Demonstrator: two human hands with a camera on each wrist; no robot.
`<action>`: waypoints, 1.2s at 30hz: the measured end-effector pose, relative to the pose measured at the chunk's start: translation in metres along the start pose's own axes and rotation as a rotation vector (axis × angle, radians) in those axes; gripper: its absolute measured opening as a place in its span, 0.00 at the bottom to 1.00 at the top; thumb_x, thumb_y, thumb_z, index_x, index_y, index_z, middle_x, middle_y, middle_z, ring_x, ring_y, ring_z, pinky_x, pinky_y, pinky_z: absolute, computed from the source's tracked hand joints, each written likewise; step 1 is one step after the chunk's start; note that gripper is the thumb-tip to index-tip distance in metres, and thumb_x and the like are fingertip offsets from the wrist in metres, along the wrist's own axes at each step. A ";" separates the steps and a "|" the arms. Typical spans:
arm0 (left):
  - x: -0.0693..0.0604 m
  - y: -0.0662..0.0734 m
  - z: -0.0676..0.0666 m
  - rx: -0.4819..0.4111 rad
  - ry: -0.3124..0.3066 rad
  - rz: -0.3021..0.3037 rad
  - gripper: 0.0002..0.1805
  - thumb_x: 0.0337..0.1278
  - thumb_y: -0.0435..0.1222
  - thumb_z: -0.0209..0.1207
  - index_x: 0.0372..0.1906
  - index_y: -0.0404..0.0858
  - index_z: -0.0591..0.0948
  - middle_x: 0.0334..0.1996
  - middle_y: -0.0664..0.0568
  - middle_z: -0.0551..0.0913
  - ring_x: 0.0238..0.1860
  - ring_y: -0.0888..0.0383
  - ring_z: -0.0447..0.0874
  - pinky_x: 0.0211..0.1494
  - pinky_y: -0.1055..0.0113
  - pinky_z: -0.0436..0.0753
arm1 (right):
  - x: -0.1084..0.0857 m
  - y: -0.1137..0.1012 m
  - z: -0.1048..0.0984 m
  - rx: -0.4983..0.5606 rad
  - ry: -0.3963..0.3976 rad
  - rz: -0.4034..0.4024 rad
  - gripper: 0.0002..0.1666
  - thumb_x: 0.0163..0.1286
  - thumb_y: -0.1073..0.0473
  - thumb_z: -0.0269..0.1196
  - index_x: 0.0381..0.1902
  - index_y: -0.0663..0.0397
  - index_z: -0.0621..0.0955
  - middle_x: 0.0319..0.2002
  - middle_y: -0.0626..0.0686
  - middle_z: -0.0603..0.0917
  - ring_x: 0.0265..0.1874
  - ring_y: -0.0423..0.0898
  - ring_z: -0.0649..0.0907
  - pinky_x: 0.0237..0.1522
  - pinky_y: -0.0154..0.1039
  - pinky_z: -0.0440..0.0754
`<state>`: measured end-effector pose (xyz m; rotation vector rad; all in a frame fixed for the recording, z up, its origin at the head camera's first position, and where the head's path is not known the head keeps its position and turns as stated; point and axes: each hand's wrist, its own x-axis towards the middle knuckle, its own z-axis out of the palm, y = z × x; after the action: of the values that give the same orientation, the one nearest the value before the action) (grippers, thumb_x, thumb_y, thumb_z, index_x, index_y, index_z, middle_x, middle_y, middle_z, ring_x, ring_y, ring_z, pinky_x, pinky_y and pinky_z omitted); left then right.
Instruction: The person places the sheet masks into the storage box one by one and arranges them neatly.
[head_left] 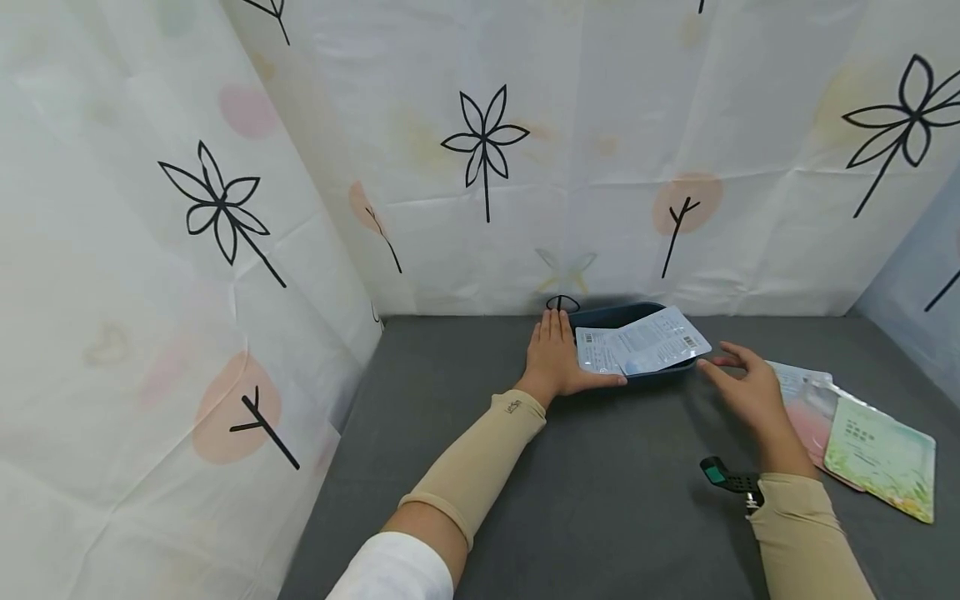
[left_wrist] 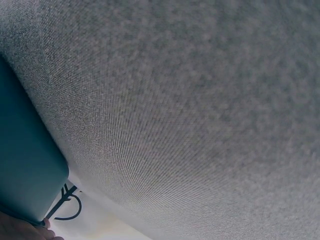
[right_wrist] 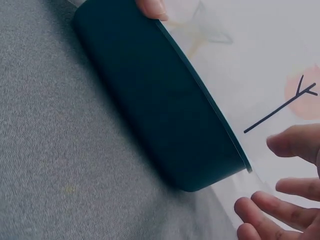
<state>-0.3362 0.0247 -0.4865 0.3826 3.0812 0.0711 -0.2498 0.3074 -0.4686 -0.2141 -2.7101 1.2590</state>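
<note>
A dark teal plastic bin [head_left: 611,315] stands at the back of the grey table, its side wall [right_wrist: 150,95] large in the right wrist view. Two flat white printed sachets lie across its top: an upper sachet [head_left: 663,340] overlaps a lower sachet [head_left: 595,352], and both carry barcodes. My left hand [head_left: 553,364] rests on the bin's left end, fingers straight and thumb stretched along the front rim. My right hand [head_left: 750,398] is just off the bin's right end, fingers spread and loosely bent, holding nothing.
Right of the right hand lies a loose pile: a green floral sachet [head_left: 881,458], a pink and clear one [head_left: 812,421], and a white printed one [head_left: 798,379]. A patterned white curtain [head_left: 600,200] hangs directly behind the bin and along the left. A dark device is strapped at the right wrist.
</note>
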 end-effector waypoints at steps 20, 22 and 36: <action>-0.009 0.000 -0.003 -0.012 0.063 0.012 0.85 0.35 0.92 0.47 0.87 0.36 0.42 0.88 0.42 0.43 0.89 0.50 0.39 0.89 0.55 0.50 | 0.005 0.001 0.008 -0.036 -0.179 -0.071 0.45 0.83 0.45 0.58 0.82 0.70 0.58 0.71 0.80 0.69 0.64 0.79 0.76 0.57 0.68 0.82; -0.008 0.000 -0.003 -0.016 0.056 0.011 0.85 0.35 0.92 0.47 0.87 0.36 0.42 0.88 0.42 0.42 0.89 0.50 0.38 0.89 0.55 0.49 | 0.004 0.002 0.006 -0.045 -0.188 -0.077 0.45 0.83 0.45 0.57 0.81 0.70 0.59 0.71 0.79 0.69 0.64 0.79 0.76 0.57 0.68 0.82; -0.007 0.000 -0.003 -0.011 0.047 0.011 0.85 0.34 0.92 0.47 0.87 0.36 0.41 0.88 0.43 0.42 0.89 0.50 0.38 0.89 0.55 0.50 | -0.010 0.028 -0.036 -0.079 -0.133 -0.060 0.41 0.85 0.42 0.55 0.78 0.69 0.66 0.72 0.78 0.68 0.64 0.78 0.74 0.46 0.54 0.83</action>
<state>-0.3294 0.0225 -0.4835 0.4034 3.1239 0.0981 -0.2314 0.3503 -0.4672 -0.0586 -2.8578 1.1921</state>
